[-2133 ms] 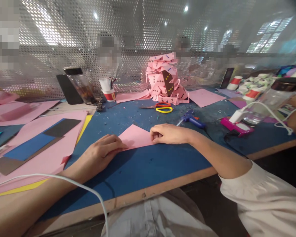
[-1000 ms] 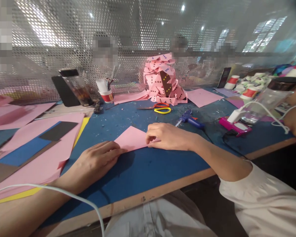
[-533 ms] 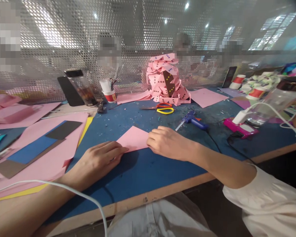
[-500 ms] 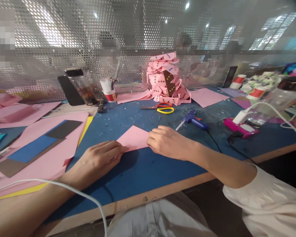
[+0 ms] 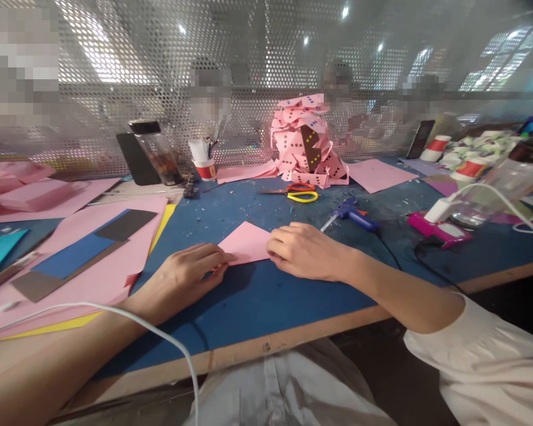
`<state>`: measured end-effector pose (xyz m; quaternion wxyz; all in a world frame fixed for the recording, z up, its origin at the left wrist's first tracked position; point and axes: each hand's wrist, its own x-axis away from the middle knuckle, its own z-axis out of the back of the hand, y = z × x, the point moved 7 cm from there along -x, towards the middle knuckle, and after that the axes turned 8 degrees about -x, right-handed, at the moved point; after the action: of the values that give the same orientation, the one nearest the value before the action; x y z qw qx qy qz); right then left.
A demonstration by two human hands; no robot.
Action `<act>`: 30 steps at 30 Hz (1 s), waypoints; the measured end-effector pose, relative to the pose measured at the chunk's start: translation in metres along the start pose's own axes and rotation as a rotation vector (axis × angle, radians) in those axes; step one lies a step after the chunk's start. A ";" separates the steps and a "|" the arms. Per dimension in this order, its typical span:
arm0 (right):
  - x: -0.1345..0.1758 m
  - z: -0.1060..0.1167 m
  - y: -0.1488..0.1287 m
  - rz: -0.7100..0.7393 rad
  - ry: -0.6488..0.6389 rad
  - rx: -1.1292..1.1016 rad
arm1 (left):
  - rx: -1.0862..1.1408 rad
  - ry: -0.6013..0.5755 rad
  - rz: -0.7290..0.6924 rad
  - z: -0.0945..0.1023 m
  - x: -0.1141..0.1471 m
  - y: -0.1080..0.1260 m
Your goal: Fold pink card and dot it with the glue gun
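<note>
A pink sheet of paper (image 5: 247,241), a triangle in outline, lies on the blue tabletop between my hands. My left hand (image 5: 193,273) pinches its left corner between thumb and fingers. At the opposite corner, the curled fingers of my right hand (image 5: 299,251) grip the paper, and the hand hides that end. Beyond the right hand rests a blue glue gun (image 5: 355,216), its nozzle close to the knuckles. Red-and-yellow scissors (image 5: 302,193) lie farther back. Behind them stands a pink paper stack (image 5: 304,145) marked with coloured dots.
Pink sheets (image 5: 93,269) with blue and brown strips cover the left side, crossed by a white cable (image 5: 160,332). A bottle (image 5: 157,157) and paper cup (image 5: 204,165) stand at the back. A magenta power strip (image 5: 442,229) lies right, near a clear jug (image 5: 484,192).
The whole view has shifted slightly to the right. Both hands keep hold of the pink paper's corners, and my left thumb and fingers have bent a little more.
</note>
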<state>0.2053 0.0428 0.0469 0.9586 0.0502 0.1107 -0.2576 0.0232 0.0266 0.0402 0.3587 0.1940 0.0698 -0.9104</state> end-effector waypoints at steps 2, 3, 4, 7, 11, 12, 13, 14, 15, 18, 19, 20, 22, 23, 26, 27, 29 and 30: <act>0.000 -0.001 0.000 0.006 0.007 0.010 | 0.005 0.007 -0.005 0.001 -0.001 0.001; -0.001 -0.002 0.000 0.009 0.012 0.016 | 0.009 0.005 -0.006 0.001 -0.001 0.001; -0.001 -0.002 0.000 0.012 0.016 0.021 | 0.012 0.002 -0.004 0.001 -0.001 0.001; -0.002 -0.003 0.001 0.021 0.021 0.016 | 0.018 -0.011 0.005 -0.001 0.000 -0.001; -0.002 -0.004 0.002 0.023 0.019 -0.009 | 0.039 -0.020 0.012 -0.005 0.004 -0.005; -0.002 -0.004 0.002 0.020 0.019 -0.016 | 0.049 -0.019 0.016 -0.005 0.004 -0.006; -0.002 -0.003 0.003 0.019 0.020 -0.025 | 0.057 -0.018 0.019 -0.006 0.004 -0.007; -0.002 -0.003 0.003 0.017 0.021 -0.033 | 0.063 -0.015 0.019 -0.006 0.004 -0.007; -0.002 -0.004 0.003 0.015 0.023 -0.039 | 0.066 -0.011 0.016 -0.006 0.004 -0.007; -0.001 -0.004 0.004 0.013 0.038 -0.045 | 0.061 0.009 -0.008 -0.006 0.002 -0.005; -0.001 -0.005 0.005 0.013 0.044 -0.044 | 0.059 0.019 -0.015 -0.006 0.001 -0.005; -0.001 -0.005 0.005 0.014 0.049 -0.042 | 0.059 0.026 -0.018 -0.006 0.001 -0.004; -0.001 -0.005 0.005 0.016 0.054 -0.040 | 0.061 0.026 -0.012 -0.006 0.000 -0.004; -0.001 -0.005 0.004 0.017 0.054 -0.039 | 0.060 0.022 -0.004 -0.007 0.000 -0.004; -0.001 -0.004 0.004 0.015 0.049 -0.036 | 0.048 0.006 0.013 -0.008 0.001 -0.005; -0.001 -0.004 0.004 0.013 0.046 -0.034 | 0.046 0.001 0.014 -0.008 0.001 -0.005; -0.001 -0.005 0.005 0.009 0.041 -0.035 | 0.043 -0.003 0.013 -0.009 0.000 -0.005; -0.001 -0.005 0.005 0.006 0.041 -0.040 | 0.040 -0.004 0.012 -0.008 0.000 -0.005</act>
<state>0.2057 0.0485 0.0425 0.9577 0.0365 0.1352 -0.2512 0.0225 0.0319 0.0323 0.3603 0.1999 0.0499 -0.9098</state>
